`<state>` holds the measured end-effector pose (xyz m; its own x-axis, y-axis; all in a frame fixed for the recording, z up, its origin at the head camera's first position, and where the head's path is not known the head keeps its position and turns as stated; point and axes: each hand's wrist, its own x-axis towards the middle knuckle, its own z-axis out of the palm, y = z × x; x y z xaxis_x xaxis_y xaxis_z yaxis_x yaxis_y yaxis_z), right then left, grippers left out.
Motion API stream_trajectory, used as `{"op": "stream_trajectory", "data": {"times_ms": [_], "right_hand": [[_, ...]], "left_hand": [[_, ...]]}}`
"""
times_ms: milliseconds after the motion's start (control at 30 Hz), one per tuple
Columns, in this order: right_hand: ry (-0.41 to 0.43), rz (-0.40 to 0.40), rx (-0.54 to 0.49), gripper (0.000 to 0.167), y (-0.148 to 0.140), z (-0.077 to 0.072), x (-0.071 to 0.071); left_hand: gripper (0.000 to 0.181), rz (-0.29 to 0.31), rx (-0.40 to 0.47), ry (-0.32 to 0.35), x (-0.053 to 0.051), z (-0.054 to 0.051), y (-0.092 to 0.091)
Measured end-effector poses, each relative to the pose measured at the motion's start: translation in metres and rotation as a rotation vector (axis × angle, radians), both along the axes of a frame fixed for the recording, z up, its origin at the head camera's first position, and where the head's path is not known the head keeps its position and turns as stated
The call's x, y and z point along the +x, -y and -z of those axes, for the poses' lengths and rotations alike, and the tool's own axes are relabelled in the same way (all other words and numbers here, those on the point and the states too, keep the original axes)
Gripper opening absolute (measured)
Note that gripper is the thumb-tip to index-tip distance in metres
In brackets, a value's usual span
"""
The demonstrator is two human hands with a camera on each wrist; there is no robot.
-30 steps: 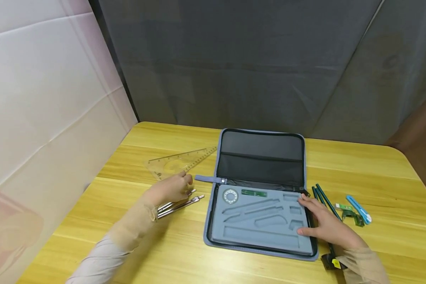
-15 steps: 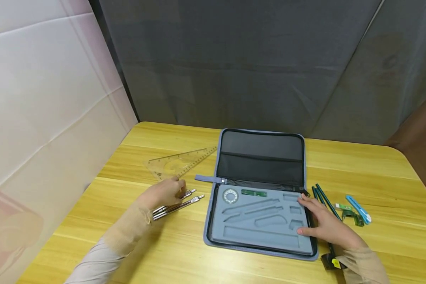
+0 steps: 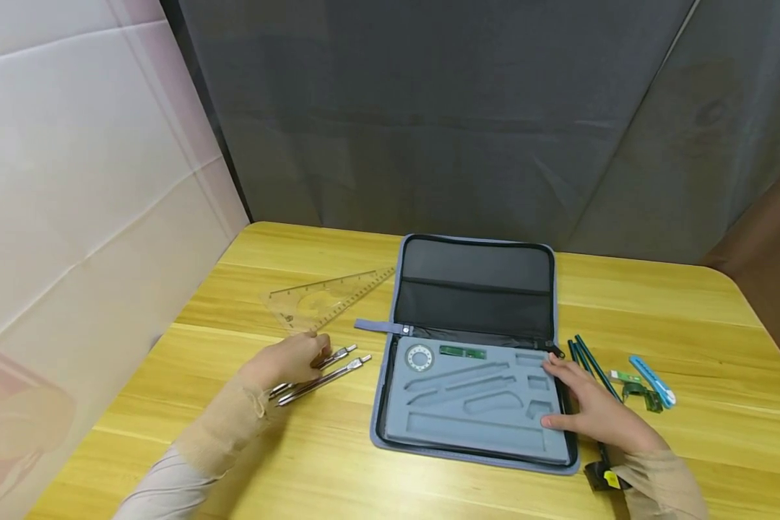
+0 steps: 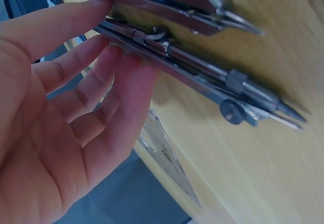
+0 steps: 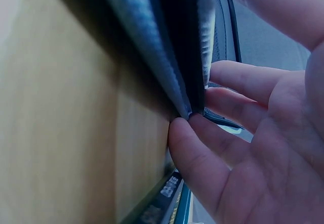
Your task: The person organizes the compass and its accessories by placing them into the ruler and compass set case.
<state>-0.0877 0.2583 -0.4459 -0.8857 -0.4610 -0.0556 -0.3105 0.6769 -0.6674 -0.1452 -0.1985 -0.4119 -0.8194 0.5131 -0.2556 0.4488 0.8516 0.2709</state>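
Two metal drawing compasses lie side by side left of the case. My left hand [image 3: 294, 359] pinches the far one, a lead compass [image 4: 238, 82], between thumb and fingers, covering part of it. The near compass [image 3: 325, 380] has a needle point and lies beside it, close to my thumb. At the right edge of the open zip case [image 3: 474, 260], my right hand [image 3: 601, 413] rests with loose fingers. Its thumb is on the grey-blue moulded tray [image 3: 399, 397], while other fingertips touch the case's side in the right wrist view.
A clear set square [image 3: 279, 307] lies behind the compasses. The tray holds a round white dial [image 3: 411, 357] and a small green case [image 3: 463, 352]; other slots are bare. To the right are dark green pencils [image 3: 596, 366], a blue cutter [image 3: 652, 380], and small green pieces [image 3: 635, 391].
My left hand has drawn back left and nearer to me, off the set square's edge, uncovering more of the compasses' right ends. My right hand keeps its place.
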Motion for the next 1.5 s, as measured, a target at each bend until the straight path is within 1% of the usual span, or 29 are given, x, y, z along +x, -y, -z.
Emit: {"op": "stream_trajectory", "data": {"times_ms": [133, 267, 433, 667, 867, 933, 1100, 1300, 1500], "right_hand": [[-0.001, -0.004, -0.001, 0.082, 0.0007, 0.0002, 0.0002], [-0.013, -0.008, -0.001, 0.082, 0.0009, -0.0013, 0.0003], [-0.021, -0.016, -0.004, 0.081, 0.0008, -0.0018, 0.0001], [-0.022, -0.018, -0.002, 0.081, 0.0003, -0.0018, -0.0002], [-0.027, -0.013, -0.005, 0.081, 0.0001, -0.003, 0.0], [-0.027, -0.017, -0.004, 0.081, -0.0001, -0.0025, -0.0001], [-0.019, -0.015, -0.004, 0.081, 0.0, -0.0023, -0.0002], [-0.016, -0.016, -0.005, 0.081, 0.0004, -0.002, -0.0002], [-0.016, 0.0, -0.006, 0.082, 0.0008, -0.0008, 0.0006]], "left_hand": [[0.024, 0.004, 0.001, 0.0, 0.0005, 0.0004, 0.0], [0.024, 0.021, 0.008, 0.003, -0.0002, 0.0013, 0.0], [0.023, 0.054, 0.028, 0.001, -0.0013, 0.0021, 0.0005], [0.024, 0.067, 0.056, 0.04, -0.0022, 0.0027, 0.002], [0.025, 0.056, 0.074, 0.092, -0.0042, 0.0037, 0.0023], [0.026, 0.043, 0.079, 0.116, -0.0048, 0.0047, 0.0025], [0.028, 0.021, 0.093, 0.148, -0.0055, 0.007, 0.002], [0.03, -0.006, 0.077, 0.16, -0.0044, 0.0054, -0.0003], [0.032, -0.005, 0.048, 0.134, -0.0042, 0.0042, -0.0012]]}}
